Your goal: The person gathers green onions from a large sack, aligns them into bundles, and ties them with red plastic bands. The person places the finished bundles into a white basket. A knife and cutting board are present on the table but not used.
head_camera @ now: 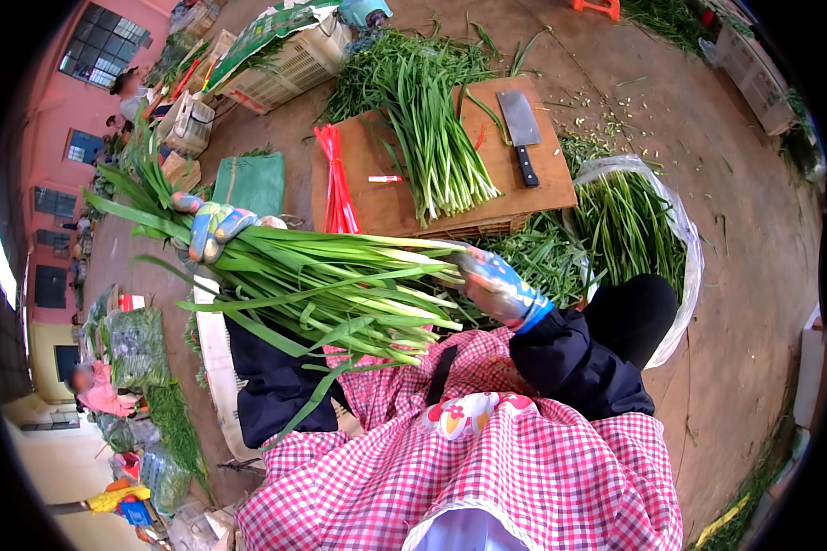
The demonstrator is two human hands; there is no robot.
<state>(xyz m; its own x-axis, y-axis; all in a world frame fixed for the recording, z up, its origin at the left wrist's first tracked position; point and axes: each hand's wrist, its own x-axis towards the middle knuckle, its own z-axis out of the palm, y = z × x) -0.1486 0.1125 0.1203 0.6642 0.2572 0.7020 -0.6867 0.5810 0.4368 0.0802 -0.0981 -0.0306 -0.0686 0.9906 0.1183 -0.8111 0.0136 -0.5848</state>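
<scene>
My left hand (217,226), in a patterned work glove, is closed around the leafy part of a thick bunch of Chinese chives (303,275). The bunch lies sideways above my lap, pale stem ends to the right. At those ends my right hand (493,282), gloved alike, grips some of the stems; its fingertips are partly hidden. Beyond the bunch, a wooden board (551,186) carries a second pile of chives (441,144), a cleaver (520,124) with a black handle, a bundle of red ties (336,179) and a small red-and-white marker (385,179).
A clear plastic bag (692,255) of chives (627,220) stands by my right knee. Loose greens (531,255) lie under the board's near edge. A green sack (248,184) lies left of the board. Plastic crates (289,65) stand behind. Other people (103,391) sit at the left.
</scene>
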